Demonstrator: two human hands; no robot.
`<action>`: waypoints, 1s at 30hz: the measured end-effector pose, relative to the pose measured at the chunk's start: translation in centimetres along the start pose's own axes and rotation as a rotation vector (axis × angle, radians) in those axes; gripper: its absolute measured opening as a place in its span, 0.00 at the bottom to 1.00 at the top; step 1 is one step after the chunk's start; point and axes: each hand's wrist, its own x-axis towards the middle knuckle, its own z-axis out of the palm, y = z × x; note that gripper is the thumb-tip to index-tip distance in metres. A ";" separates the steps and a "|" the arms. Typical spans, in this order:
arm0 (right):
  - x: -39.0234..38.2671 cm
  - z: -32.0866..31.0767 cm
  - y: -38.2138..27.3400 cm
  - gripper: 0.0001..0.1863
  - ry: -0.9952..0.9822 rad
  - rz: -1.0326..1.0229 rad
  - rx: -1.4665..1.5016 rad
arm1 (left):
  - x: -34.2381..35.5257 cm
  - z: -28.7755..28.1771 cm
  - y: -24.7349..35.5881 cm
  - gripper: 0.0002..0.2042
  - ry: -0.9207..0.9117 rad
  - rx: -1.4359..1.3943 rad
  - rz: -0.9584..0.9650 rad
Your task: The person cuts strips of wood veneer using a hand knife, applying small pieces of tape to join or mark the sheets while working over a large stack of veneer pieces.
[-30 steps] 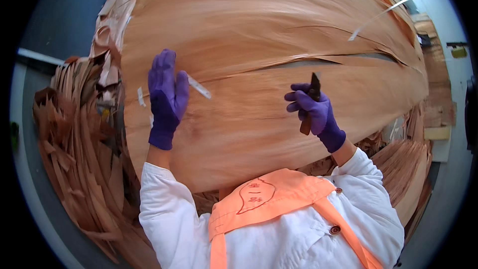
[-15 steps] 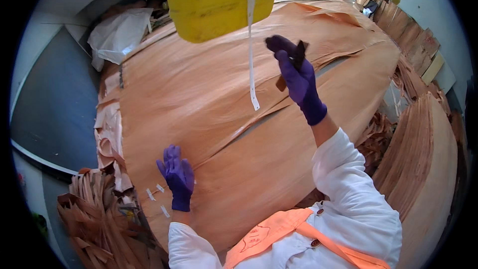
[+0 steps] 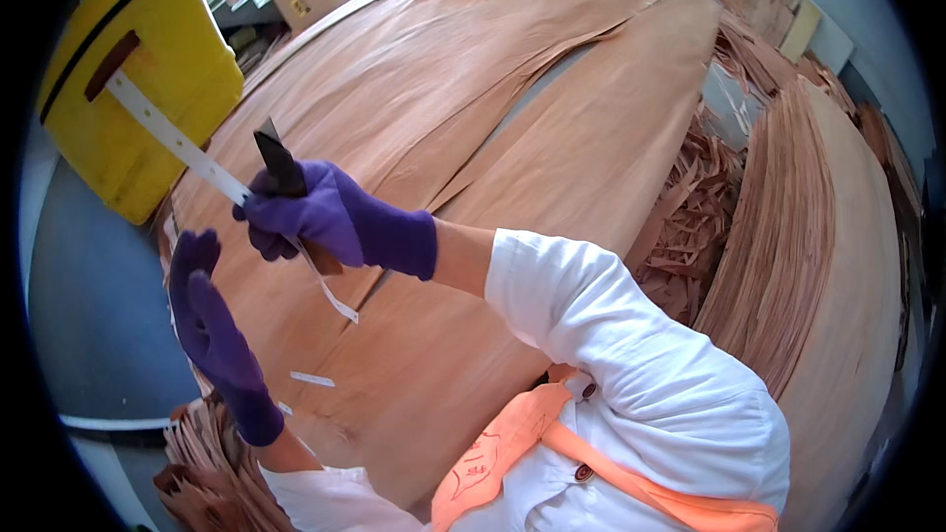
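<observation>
My right hand point(image 3: 330, 212), in a purple glove, is closed around a knife point(image 3: 280, 164) with a broad dark blade, its wooden handle showing below the fist. The same fingers pinch a strip of white perforated tape point(image 3: 172, 138), which runs down from a dark slot piece on a yellow plastic container point(image 3: 148, 79); its loose end hangs below the hand. To the left, my gloved left hand point(image 3: 209, 330) is raised with fingers stretched out, holding nothing. Beneath both hands lies a large reddish-brown wood veneer sheet point(image 3: 552, 227) with a long split across it.
Short white tape pieces point(image 3: 312, 378) stick to the veneer near me. A stack of veneer point(image 3: 788, 236) stands at the right, beside torn scraps point(image 3: 680, 207). More veneer strips point(image 3: 212, 468) pile up at the lower left. A dark blue panel point(image 3: 89, 315) stands on the left.
My right hand has come left and nearer with the knife and now grips the tape. My left hand has lifted off the veneer. The view has turned, shifting the yellow container leftward.
</observation>
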 end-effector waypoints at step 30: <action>-19.0 -10.3 -5.8 0.05 0.033 0.875 -0.410 | -8.0 8.1 1.5 0.06 -0.356 -0.078 -0.205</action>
